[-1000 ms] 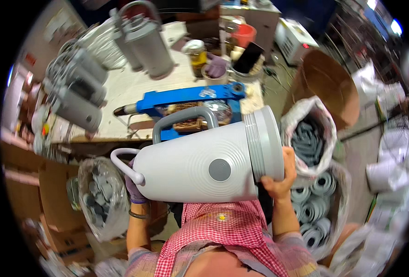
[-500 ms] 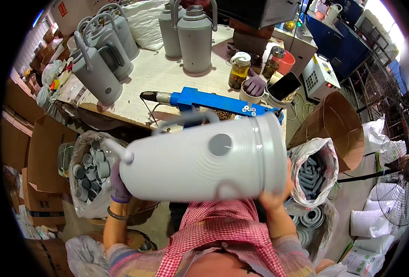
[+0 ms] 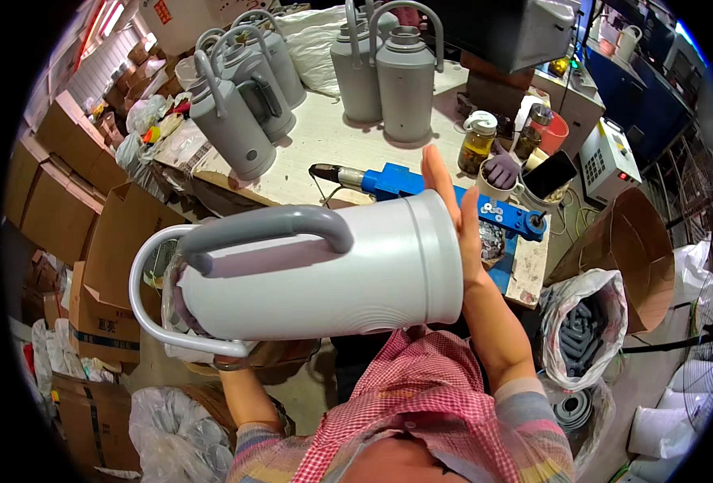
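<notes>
A light grey vacuum flask body (image 3: 316, 282) lies sideways in the air before my chest, its base to the right. A dark grey side handle (image 3: 268, 225) faces up, and a pale carrying handle (image 3: 135, 290) loops out at the left end. My left hand (image 3: 186, 310), in a purple glove, is around the neck end, mostly hidden behind the flask. Against the base rests my bare right hand (image 3: 463, 229), its fingers stretched out and pointing up. Beyond the flask, a blue tool (image 3: 397, 181) with a dark pointed tip lies on the white table (image 3: 324, 149).
Several grey flasks (image 3: 405, 88) stand on the table. Nearby are a jar of yellow liquid (image 3: 476, 149), a purple glove (image 3: 501, 169) on a cup, and a phone (image 3: 550, 173). A bag of grey handles (image 3: 582, 338) stands right; cardboard boxes (image 3: 107, 306) stand left.
The flask has rolled, bringing its side handle up and turning the round dark spot out of sight. My right hand's fingers have straightened along the base. The whole view has shifted, moving the table rightward.
</notes>
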Demonstrator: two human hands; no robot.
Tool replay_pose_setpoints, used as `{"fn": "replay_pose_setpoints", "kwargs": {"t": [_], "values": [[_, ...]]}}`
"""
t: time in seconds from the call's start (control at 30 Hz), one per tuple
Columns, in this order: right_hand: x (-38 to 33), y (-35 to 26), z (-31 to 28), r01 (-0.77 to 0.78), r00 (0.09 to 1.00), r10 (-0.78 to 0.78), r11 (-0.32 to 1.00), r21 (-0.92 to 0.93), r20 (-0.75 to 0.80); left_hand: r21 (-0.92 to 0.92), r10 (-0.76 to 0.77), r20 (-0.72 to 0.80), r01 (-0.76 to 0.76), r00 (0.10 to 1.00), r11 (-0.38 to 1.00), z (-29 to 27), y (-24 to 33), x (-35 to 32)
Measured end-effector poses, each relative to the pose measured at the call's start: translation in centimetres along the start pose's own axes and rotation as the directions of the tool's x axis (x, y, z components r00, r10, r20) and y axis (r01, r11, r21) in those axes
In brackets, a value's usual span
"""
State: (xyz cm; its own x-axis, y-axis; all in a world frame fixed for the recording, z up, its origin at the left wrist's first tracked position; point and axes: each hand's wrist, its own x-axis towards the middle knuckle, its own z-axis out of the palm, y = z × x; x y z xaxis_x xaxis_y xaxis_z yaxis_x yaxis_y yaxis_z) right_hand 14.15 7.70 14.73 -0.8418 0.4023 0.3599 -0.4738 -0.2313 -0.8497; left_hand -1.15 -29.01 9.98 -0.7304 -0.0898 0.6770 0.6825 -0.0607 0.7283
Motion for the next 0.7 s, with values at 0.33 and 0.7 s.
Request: {"fn": "replay_pose_setpoints", "kwargs": {"t": [0.33, 0.7], "values": [[-3.4, 7.0, 2.7, 0.513, 0.842, -0.508, 0.657, -0.552, 0.179, 0.456, 0.032, 0.111, -0.079, 0.993, 0.887, -8.0, 0.2, 4.0], [3.0, 13.0, 7.6, -0.634, 0.768, 0.527, 0.707, 0.314, 0.365, 0.580, 0.457, 0.086, -0.418, 0.885, 0.700, -3.3, 15.4, 11.5]]}}
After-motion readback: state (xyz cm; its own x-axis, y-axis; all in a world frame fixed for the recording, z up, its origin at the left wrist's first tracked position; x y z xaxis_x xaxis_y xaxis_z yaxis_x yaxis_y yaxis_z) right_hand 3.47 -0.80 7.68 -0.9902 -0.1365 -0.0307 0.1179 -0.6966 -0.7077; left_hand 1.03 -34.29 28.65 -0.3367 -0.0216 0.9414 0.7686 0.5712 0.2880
